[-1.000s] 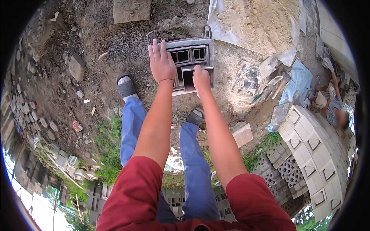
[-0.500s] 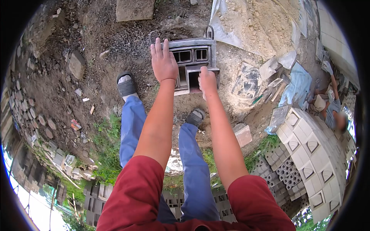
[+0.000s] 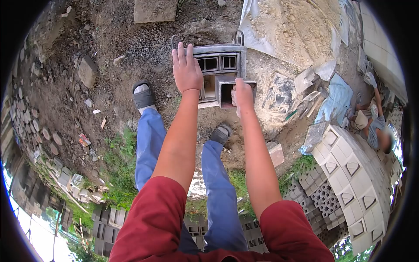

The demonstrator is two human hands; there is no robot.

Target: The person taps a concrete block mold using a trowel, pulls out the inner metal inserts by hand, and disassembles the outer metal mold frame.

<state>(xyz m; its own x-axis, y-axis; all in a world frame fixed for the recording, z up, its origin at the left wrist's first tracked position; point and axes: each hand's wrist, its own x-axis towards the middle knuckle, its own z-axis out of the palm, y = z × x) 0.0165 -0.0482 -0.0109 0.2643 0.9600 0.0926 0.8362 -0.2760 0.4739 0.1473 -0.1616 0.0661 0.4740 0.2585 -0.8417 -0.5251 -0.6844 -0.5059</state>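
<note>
A grey metal block mould (image 3: 242, 63) with looped handles at its far corners lies on the ground before my feet. It has several rectangular openings. My left hand (image 3: 188, 75) lies flat on the mould's left edge, fingers stretched out. A square, hollow metal box (image 3: 224, 80) sits raised and tilted at the mould's near right part. My right hand (image 3: 243, 96) is closed on this box at its right side; my fingertips are partly hidden inside its opening. Beside the box, a pale inner face (image 3: 209, 86) shows in the mould.
Sand (image 3: 292, 32) is heaped on a sheet at the upper right. A blue sheet (image 3: 335, 98) and flat slabs lie to the right. Pale blocks (image 3: 349, 174) are stacked at the lower right, with another person (image 3: 376, 126) behind them. A stone slab (image 3: 155, 11) lies at the top.
My right hand has moved a little right with the square metal box, which has shifted right and up out of the mould. My left hand stays on the mould's left edge.
</note>
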